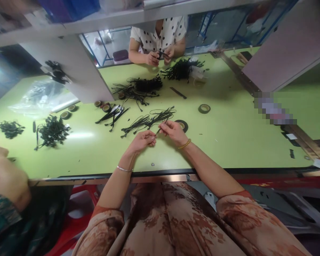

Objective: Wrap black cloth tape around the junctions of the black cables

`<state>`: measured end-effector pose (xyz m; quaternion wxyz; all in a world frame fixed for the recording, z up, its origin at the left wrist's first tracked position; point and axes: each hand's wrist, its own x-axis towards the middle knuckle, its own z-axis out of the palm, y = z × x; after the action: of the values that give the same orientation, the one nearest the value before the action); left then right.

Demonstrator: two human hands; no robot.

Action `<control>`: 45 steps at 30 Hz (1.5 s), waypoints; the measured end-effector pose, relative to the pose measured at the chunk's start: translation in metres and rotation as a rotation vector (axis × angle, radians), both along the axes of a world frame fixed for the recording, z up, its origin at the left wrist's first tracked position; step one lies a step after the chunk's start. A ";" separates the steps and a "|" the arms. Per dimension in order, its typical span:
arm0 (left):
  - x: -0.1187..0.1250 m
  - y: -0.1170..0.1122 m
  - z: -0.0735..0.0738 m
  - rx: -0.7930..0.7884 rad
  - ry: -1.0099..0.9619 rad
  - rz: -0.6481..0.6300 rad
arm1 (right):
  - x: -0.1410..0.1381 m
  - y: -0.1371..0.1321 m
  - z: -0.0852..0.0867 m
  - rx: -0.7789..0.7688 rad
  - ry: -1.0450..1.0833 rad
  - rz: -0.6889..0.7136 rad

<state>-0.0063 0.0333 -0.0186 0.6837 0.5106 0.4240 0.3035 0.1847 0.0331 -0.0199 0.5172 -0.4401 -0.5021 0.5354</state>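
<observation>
My left hand [143,141] is closed, its thumb and fingertips pinching a thin black cable [158,133] low over the table. Close by on the right, my right hand [175,133] pinches the same cable near its upper part. Fingers cover most of it, so its ends are hard to make out. Just beyond both hands lies a loose bundle of black cables [138,124] with small connectors on their ends. A roll of black tape [186,126] lies partly hidden behind my right hand.
Another roll of black tape [204,112] lies farther right on the green table [229,142]. Cable heaps [149,84] lie toward a co-worker [160,39] opposite, who handles something black. More cables [54,131] sit left, near another person's arm [8,177]. A pale upright panel [77,67] stands at left.
</observation>
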 end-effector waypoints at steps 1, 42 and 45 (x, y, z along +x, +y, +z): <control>0.000 0.000 0.000 0.013 0.003 0.027 | 0.006 0.002 0.002 0.029 -0.015 -0.048; 0.002 -0.002 0.003 0.087 -0.092 0.368 | -0.004 -0.016 0.003 0.409 -0.601 0.033; 0.003 -0.002 0.002 0.089 -0.089 0.368 | -0.005 -0.016 0.004 0.391 -0.578 0.036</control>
<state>-0.0029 0.0312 -0.0166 0.6116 0.4400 0.4657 0.4642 0.1795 0.0169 -0.0154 0.4187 -0.4570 -0.7286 0.2914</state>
